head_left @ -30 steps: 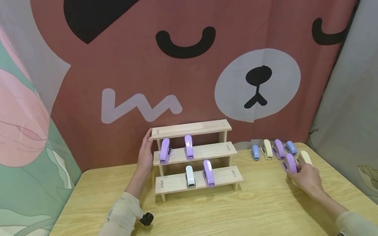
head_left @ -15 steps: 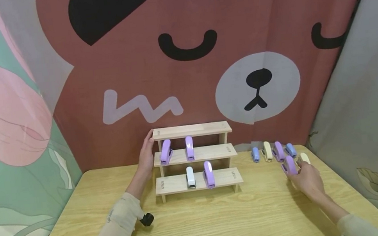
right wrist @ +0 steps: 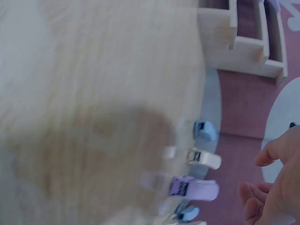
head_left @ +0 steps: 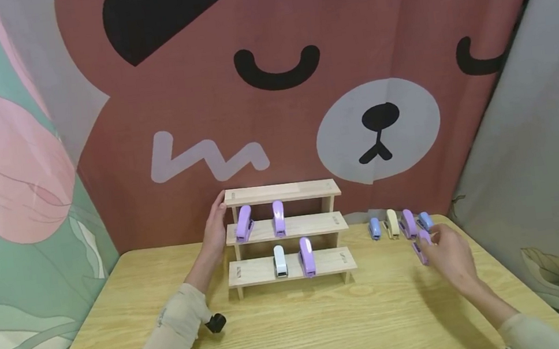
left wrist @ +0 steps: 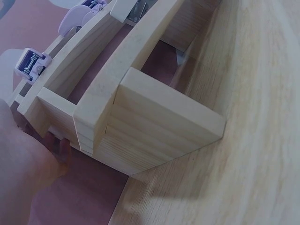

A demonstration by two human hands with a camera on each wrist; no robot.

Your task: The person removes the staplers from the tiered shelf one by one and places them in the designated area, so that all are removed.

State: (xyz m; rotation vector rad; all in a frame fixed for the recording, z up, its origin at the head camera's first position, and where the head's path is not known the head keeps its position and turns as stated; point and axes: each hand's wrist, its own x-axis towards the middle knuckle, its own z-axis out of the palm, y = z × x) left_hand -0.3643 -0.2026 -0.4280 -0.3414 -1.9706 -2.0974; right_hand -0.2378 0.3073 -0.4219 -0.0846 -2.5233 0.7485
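A three-tier wooden display rack (head_left: 286,228) stands on the table. My left hand (head_left: 214,229) holds its left end near the top tier; in the left wrist view, fingertips (left wrist: 63,151) bend in at the end panel. Two purple staplers (head_left: 243,223) (head_left: 278,219) stand on the middle tier; a white stapler (head_left: 280,260) and a purple stapler (head_left: 307,256) stand on the bottom one. My right hand (head_left: 450,255) is over the front purple stapler (head_left: 419,253), partly covering it. In the right wrist view, thumb and fingers stand apart with nothing between them.
Behind the right hand, a blue stapler (head_left: 374,228), a cream stapler (head_left: 392,224), a purple stapler (head_left: 408,223) and another blue stapler (head_left: 425,220) line the table's back right. A bear-print curtain (head_left: 186,93) hangs behind the wooden table (head_left: 298,329).
My right hand has risen slightly and shifted back over the front purple stapler, and the cream stapler beside it is now hidden. The left hand stays at the rack.
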